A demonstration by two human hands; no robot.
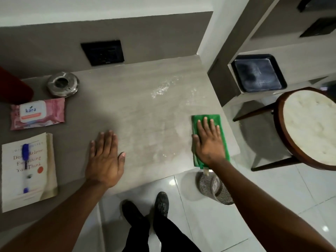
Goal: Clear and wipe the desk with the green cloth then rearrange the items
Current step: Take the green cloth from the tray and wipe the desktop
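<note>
Round stool (309,128), mesh bin (216,188) on floor; black tray (258,73) on ledge.

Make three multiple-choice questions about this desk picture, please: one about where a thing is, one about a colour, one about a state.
1. Where does the blue pen lie?
A. on the book
B. on the floor
C. inside the ashtray

2. What colour is the cloth?
A. red
B. green
C. white

3. How is the right hand on the cloth?
A. flat, palm down, pressing it
B. lifting it into the air
C. not touching it

Answers:
1 A, the pen rests across the book's cover.
2 B, it is bright green.
3 A, the fingers are spread on the cloth, which lies on the desk.
</note>
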